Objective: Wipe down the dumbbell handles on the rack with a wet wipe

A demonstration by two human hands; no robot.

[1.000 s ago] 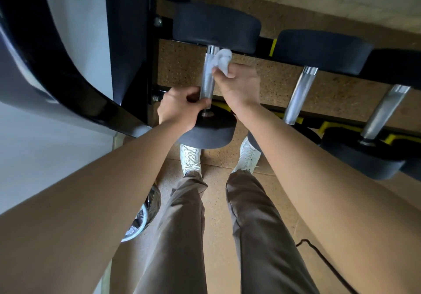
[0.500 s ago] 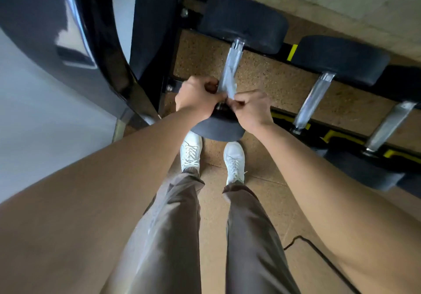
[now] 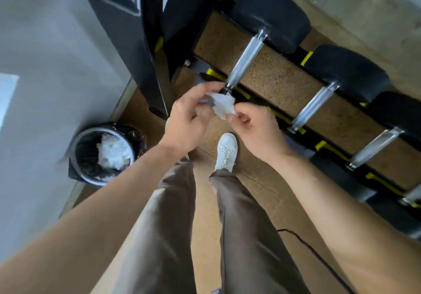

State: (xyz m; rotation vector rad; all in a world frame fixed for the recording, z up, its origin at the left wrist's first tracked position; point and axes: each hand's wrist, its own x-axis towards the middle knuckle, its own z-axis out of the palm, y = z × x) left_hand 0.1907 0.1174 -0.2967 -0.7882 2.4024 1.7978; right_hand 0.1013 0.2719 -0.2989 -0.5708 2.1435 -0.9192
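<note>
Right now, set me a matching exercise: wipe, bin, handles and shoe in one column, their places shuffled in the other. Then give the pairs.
Things:
1 wipe
2 bin
3 handles
4 shoe

Places:
a on the rack
b on a foot
c between left hand and right hand
d by the wall

Pairs: 1-c, 2-d, 3-a, 4-b

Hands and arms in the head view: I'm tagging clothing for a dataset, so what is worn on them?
Nothing that shows. The left hand and right hand are gloveless, with no ring, watch or band visible. The left forearm and right forearm are bare to the frame's edge, so no sleeve appears; no markings either.
</note>
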